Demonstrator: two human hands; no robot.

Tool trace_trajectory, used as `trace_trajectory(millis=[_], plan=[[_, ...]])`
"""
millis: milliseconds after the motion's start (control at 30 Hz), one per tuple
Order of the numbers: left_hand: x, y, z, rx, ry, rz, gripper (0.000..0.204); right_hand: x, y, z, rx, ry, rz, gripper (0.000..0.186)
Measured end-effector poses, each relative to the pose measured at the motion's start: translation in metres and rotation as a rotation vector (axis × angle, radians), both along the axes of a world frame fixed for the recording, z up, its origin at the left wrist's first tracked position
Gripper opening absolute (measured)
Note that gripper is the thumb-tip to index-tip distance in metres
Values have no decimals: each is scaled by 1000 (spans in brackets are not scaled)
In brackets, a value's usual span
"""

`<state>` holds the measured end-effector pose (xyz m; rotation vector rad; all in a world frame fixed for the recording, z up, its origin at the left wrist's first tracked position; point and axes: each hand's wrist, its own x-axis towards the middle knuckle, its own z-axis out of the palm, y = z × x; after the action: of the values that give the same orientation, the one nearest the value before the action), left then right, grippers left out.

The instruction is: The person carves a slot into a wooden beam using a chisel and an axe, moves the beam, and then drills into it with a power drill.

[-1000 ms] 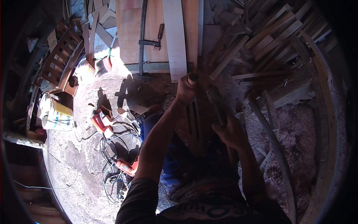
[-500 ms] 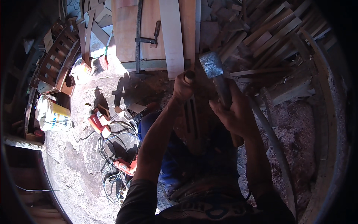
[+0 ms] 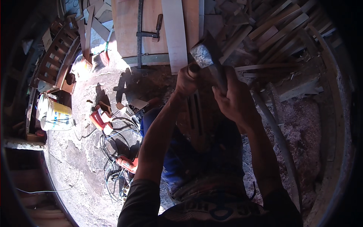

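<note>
My left hand [image 3: 186,81] is wrapped round an upright tool handle [image 3: 194,68], probably a chisel's. Its round top end sticks out above the fist, and its blade is hidden below. My right hand [image 3: 236,100] grips a hammer [image 3: 203,55] by its wooden handle. The blocky head, with a bright worn metal face, is tilted close beside the top of the chisel handle; I cannot tell if they touch. Beneath my hands a wooden piece [image 3: 195,130] with long narrow slots lies between my legs, mostly in shadow.
Left on the floor lie a red power tool [image 3: 126,164], another red tool [image 3: 99,118] and tangled cables. Further left stand a white bucket [image 3: 55,113] and a slatted wooden piece [image 3: 53,62]. Ahead are boards [image 3: 174,36] with a bar clamp [image 3: 140,36]; stacked timber [image 3: 278,32] lies far right.
The hammer head has swung left and down toward the top of the chisel handle, tilting as it came. My right hand has shifted slightly with it; my left hand keeps its grip.
</note>
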<state>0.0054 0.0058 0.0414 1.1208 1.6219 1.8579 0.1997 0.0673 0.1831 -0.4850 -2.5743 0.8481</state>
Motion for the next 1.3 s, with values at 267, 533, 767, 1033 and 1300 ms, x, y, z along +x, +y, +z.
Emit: trace_trajectory(millis=[267, 533, 767, 1033, 1300], plan=[[3, 1, -3, 283, 63, -11, 25, -10, 3, -12, 154, -29, 137, 49], [-19, 18, -9, 264, 252, 6, 31, -19, 23, -39, 357, 75, 218, 44], [-11, -1, -19, 83, 35, -12, 28, -31, 9, -11, 290, 67, 109, 45], [-1, -7, -23, -51, 31, 47, 30, -28, 13, 0, 133, -23, 95, 44], [67, -40, -35, -166, 228, 0, 29, 13, 25, -75, 204, -110, 115, 61]])
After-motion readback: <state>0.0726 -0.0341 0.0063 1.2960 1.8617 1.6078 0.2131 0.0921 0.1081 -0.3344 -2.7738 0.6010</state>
